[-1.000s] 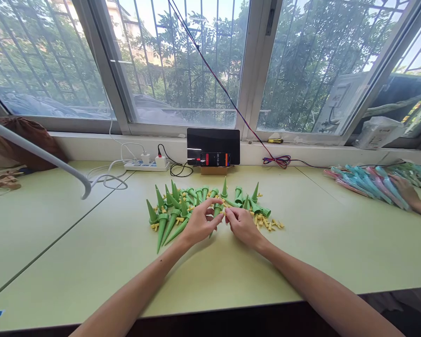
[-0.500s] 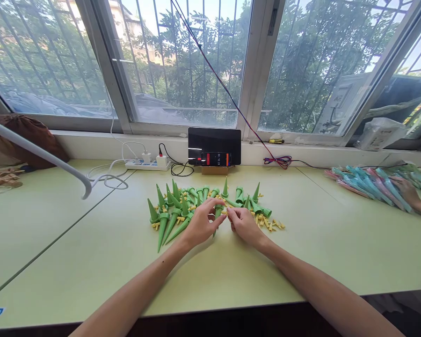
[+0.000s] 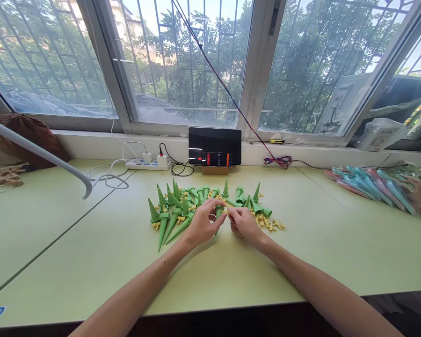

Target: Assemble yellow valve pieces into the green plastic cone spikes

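My left hand (image 3: 206, 221) is closed round a green plastic spike (image 3: 219, 211), its tip pointing down toward the table. Against the spike's right side, my right hand (image 3: 243, 221) pinches a small yellow plastic piece (image 3: 226, 212); the fingers partly cover it. Several more green spikes (image 3: 164, 229) lie or stand tip-up in a heap behind and left of my hands. Loose yellow pieces (image 3: 268, 223) are scattered just right of my right hand, and others show among the spikes.
A tablet (image 3: 214, 142) with a phone (image 3: 215, 159) before it stands at the back. A power strip (image 3: 147, 164) with cables sits to its left. At the far right, another person's hand (image 3: 419, 192) touches plastic-wrapped packets (image 3: 372, 185). A white curved bar (image 3: 38, 152) crosses the left.
My hands stay almost in place, still holding the spike and the yellow piece together. The other person's hand at the far right has shifted slightly to the right.
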`<state>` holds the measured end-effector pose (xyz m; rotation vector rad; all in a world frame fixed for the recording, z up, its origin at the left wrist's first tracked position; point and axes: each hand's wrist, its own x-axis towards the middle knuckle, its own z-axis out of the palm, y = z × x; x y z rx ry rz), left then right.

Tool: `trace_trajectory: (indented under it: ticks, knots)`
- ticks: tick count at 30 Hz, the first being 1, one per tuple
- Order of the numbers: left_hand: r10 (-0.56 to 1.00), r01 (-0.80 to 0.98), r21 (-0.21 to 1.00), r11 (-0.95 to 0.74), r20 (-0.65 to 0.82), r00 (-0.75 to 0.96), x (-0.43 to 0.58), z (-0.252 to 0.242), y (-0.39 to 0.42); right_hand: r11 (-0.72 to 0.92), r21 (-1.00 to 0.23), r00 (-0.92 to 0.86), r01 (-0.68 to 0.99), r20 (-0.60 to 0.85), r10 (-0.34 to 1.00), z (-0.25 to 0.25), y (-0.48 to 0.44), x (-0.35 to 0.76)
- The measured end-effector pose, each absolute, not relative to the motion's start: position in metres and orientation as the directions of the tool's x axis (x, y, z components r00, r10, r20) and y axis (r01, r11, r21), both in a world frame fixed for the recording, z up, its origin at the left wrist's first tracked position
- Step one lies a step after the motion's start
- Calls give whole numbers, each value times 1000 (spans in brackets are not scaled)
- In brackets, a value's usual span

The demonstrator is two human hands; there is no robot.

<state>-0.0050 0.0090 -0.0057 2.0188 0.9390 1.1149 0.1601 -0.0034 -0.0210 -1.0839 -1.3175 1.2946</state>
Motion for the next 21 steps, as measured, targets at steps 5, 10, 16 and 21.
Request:
trace_trajectory:
  ticks: [5, 10, 16, 21]
  knots:
    - [839, 157, 861, -483, 404, 365, -6, -2, 12, -63, -991, -136, -114, -47, 990, -21, -3, 160]
    - [840, 106, 898, -427, 351, 415, -10, -4, 14, -56, -991, -107, -119, -44, 993, -24, -2, 159]
    - [821, 130, 891, -435, 334, 463, -5, -10, 12, 30, -997, -58, 68, 26, 998, -24, -3, 159]
    - [845, 287, 858, -427, 265, 464, -4, -9, 10, 274, -859, -4, 432, 302, 953, -22, -6, 160]
